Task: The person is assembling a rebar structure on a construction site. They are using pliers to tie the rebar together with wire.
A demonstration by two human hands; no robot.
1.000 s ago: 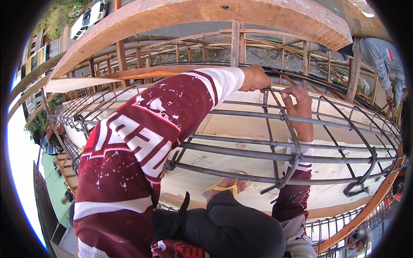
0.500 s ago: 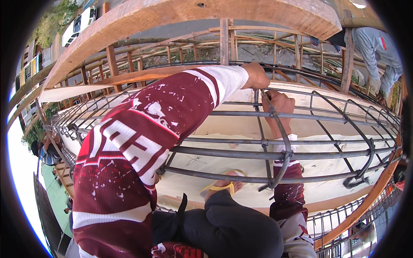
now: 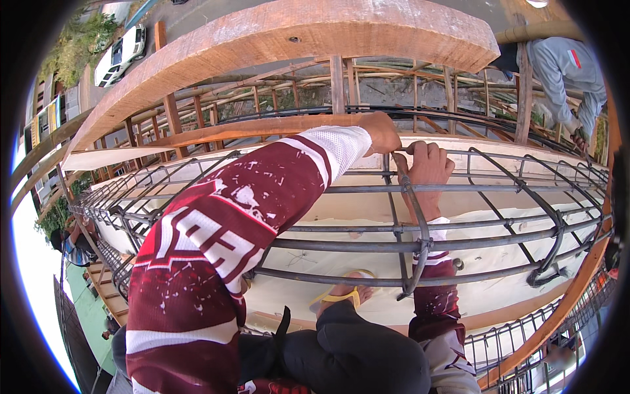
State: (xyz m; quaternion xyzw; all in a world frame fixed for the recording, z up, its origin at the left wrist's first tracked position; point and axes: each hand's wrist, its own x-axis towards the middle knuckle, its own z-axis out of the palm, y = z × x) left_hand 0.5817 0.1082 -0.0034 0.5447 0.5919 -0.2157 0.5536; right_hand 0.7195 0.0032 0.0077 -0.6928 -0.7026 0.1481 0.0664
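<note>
A cage of steel rebar stretches across in front of me, its long bars joined by bent stirrups. My left hand, reaching over from the left, is closed at the far top bar beside the corner of one stirrup. Its fingertips are hidden, so what it pinches cannot be made out. Coming up from below through the cage, my right hand has its fingers curled over the far bar just right of that corner. The two hands are close together.
A thick timber beam spans the view above the cage. Beyond it stand wooden posts and poles. A co-worker in a grey shirt bends at the far right. My foot in a yellow-strapped sandal rests on the pale board below. Wire strands hang lower right.
The view has shifted slightly. My right hand has turned, with its fingers now raised over the far bar. The left hand stays by the stirrup corner, a little lower in view.
</note>
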